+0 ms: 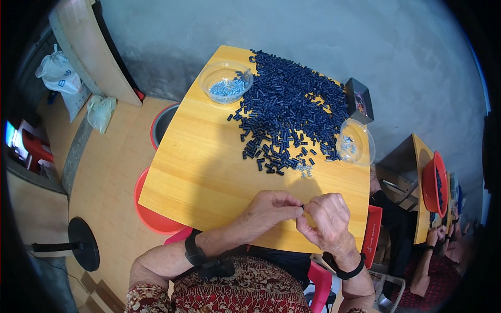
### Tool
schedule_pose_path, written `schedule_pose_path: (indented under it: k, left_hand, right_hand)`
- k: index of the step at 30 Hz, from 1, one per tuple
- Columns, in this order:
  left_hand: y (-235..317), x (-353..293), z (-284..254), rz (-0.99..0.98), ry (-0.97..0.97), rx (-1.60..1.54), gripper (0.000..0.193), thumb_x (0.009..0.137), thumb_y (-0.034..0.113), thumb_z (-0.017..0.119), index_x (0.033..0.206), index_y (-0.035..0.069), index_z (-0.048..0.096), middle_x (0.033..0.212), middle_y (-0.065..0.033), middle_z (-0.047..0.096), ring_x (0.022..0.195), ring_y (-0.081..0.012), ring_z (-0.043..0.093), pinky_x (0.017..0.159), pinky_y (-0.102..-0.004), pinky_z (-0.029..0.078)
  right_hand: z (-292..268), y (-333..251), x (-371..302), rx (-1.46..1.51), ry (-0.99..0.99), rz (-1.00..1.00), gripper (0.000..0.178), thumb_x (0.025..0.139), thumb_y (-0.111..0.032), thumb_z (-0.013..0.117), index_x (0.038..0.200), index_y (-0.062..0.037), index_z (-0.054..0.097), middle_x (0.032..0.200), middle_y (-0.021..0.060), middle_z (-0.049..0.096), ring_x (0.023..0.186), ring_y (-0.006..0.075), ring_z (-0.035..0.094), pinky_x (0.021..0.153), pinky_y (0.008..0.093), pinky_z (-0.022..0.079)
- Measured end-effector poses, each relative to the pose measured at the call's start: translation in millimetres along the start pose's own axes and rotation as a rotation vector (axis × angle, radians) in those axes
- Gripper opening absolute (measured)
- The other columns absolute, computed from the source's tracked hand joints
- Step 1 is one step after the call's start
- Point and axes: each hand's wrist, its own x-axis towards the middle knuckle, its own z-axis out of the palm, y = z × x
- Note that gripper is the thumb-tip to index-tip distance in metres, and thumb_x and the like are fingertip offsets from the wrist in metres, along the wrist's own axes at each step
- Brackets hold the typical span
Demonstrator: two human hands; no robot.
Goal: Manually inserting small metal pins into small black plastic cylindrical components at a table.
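In front of my body, over the near side of the table, my left hand and my right hand meet fingertip to fingertip. The left thumb and forefinger pinch a small black plastic piece, mostly covered by the fingers. My right fingers are curled closed against it; what they grip is hidden. Beyond the hands spreads a large heap of short black tube-like plastic pieces. Some small silvery metal parts lie at its near edge.
A clear bowl of silvery parts stands far left, another clear bowl right, beside a black box. Red basins sit below the table's left edge. At right, another person's hands work near a red basin.
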Motion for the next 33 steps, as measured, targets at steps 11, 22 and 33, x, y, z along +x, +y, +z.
schedule_pose_path:
  k: [11, 22, 33]
  left_hand:
    - [18, 7, -12, 0.014, -0.008, 0.099, 0.023, 0.088, 0.015, 0.067, 0.105, -0.001, 0.066, 0.098, -0.0037, 0.066, 0.094, -0.0085, 0.059, 0.086, -0.0239, 0.045]
    - [10, 15, -28, 0.141, 0.155, 0.275, 0.016, 0.090, 0.009, 0.065, 0.102, -0.001, 0.064, 0.092, 0.0007, 0.065, 0.084, -0.0046, 0.059, 0.076, -0.0194, 0.047]
    - [10, 13, -32, 0.105, 0.160, 0.247, 0.016, 0.090, 0.009, 0.065, 0.103, -0.001, 0.064, 0.093, 0.0001, 0.065, 0.086, -0.0051, 0.059, 0.078, -0.0207, 0.048]
  right_hand:
    - [5, 5, 17, 0.137, -0.015, 0.098, 0.028, 0.065, 0.000, 0.076, 0.087, -0.0019, 0.060, 0.081, 0.0111, 0.060, 0.071, 0.0289, 0.060, 0.064, 0.0369, 0.049]
    - [9, 110, 61, -0.291, -0.247, 0.117, 0.011, 0.073, -0.003, 0.064, 0.084, -0.0025, 0.063, 0.080, 0.0100, 0.056, 0.080, 0.0275, 0.059, 0.071, 0.0394, 0.049]
    - [41, 131, 65, -0.422, -0.413, 0.018, 0.009, 0.073, -0.011, 0.065, 0.080, -0.0070, 0.061, 0.080, 0.0061, 0.054, 0.082, 0.0233, 0.056, 0.072, 0.0366, 0.047]
